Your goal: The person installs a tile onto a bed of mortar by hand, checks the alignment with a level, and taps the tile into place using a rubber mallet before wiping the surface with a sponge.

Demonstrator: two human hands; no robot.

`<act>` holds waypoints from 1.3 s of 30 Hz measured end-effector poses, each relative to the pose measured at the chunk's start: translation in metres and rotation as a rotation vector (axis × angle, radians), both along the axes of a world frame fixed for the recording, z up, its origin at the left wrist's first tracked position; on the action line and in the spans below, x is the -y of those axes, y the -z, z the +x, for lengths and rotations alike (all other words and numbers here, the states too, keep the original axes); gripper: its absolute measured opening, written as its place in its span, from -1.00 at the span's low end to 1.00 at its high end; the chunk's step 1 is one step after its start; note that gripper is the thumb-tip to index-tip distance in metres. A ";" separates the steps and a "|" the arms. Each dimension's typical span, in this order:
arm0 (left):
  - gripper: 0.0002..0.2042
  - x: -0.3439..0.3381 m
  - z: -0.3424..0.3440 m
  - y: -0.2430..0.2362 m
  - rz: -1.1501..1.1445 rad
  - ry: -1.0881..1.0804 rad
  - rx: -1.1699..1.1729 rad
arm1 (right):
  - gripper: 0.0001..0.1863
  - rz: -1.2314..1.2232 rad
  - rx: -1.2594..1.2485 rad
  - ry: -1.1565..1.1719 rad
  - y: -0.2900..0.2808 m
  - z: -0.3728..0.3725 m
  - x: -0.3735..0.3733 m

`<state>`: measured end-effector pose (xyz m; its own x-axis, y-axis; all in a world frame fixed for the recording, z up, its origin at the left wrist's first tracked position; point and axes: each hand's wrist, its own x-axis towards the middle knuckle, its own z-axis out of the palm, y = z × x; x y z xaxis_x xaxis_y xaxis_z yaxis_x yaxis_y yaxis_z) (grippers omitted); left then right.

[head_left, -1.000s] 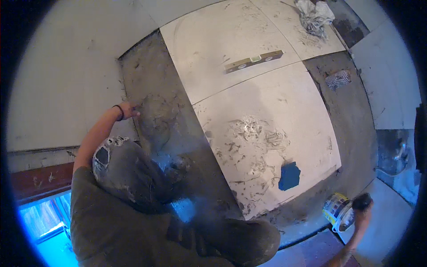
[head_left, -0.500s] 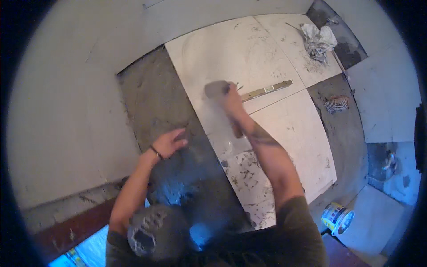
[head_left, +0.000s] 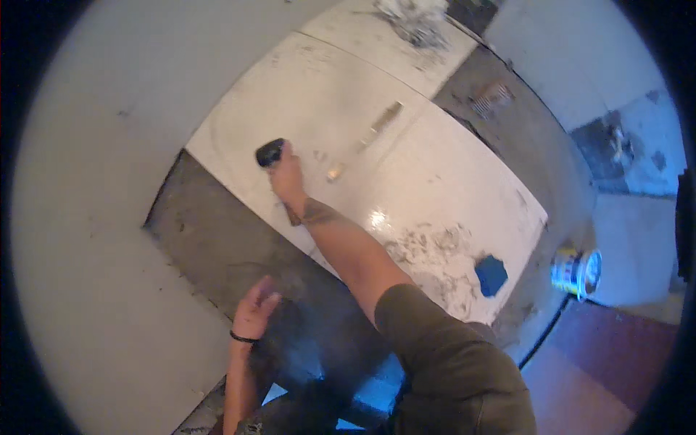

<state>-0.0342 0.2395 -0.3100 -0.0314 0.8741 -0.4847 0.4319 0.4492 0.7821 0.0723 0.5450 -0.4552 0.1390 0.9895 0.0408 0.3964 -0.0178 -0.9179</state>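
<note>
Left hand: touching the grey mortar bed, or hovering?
Touching. The head view shows the left hand planted palm-down on the grey mortar bed, fingers spread, no gap visible under it.

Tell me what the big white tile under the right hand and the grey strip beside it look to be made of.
White tile: likely glazed ceramic or porcelain; a bright glare spot shows a glossy finish, with grey smears on it. Grey strip, under the left hand: probably cement mortar or bare screed; matte, rough, uneven. The right hand holds a dark object, material unclear.
</note>
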 end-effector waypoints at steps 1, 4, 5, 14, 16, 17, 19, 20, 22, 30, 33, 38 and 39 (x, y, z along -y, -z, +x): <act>-0.44 -0.005 0.001 0.004 -0.020 -0.019 0.022 | -0.27 0.006 -0.062 0.009 -0.006 0.002 -0.001; -0.45 -0.032 0.016 0.018 -0.070 0.060 -0.129 | -0.57 0.030 -0.031 -0.233 -0.034 0.045 0.019; -0.44 -0.041 0.027 0.021 -0.064 0.162 -0.055 | -0.65 0.027 0.025 -0.403 -0.049 0.067 0.029; -0.37 -0.136 0.167 -0.009 0.100 1.323 -0.287 | -0.52 -0.231 0.975 -0.229 -0.135 0.460 0.297; -0.32 -0.155 0.222 0.011 0.088 1.481 -0.413 | -0.33 -0.363 1.060 -0.087 -0.136 0.496 0.347; -0.30 -0.160 0.255 0.026 0.152 1.466 -0.495 | -0.26 -0.397 0.992 -0.070 -0.128 0.506 0.357; -0.27 -0.169 0.319 0.058 0.427 1.354 -0.541 | -0.17 -0.455 0.910 -0.107 -0.112 0.526 0.364; -0.27 -0.173 0.343 0.069 0.539 1.280 -0.546 | -0.18 -0.352 0.838 -0.057 -0.104 0.534 0.357; -0.23 -0.176 0.381 0.085 0.486 1.116 -0.551 | -0.19 -0.362 0.713 0.001 -0.097 0.549 0.341; -0.15 -0.169 0.413 0.091 0.285 0.971 -0.694 | -0.42 0.086 0.778 0.288 -0.077 0.616 0.154; -0.15 -0.169 0.410 0.095 0.336 0.968 -0.703 | -0.37 -0.160 0.856 0.165 -0.057 0.658 0.157; -0.16 -0.172 0.401 0.117 0.352 0.962 -0.720 | -0.36 -0.451 0.913 0.430 -0.058 0.773 0.225; -0.16 -0.175 0.400 0.122 0.401 1.018 -0.786 | -0.37 -0.489 0.882 0.437 -0.059 0.786 0.233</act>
<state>0.3661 0.4142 -0.4316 0.5624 0.7512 -0.3455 0.8251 -0.5370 0.1755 0.8584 0.3123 -0.3967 0.5957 0.7987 -0.0852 0.7809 -0.6007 -0.1711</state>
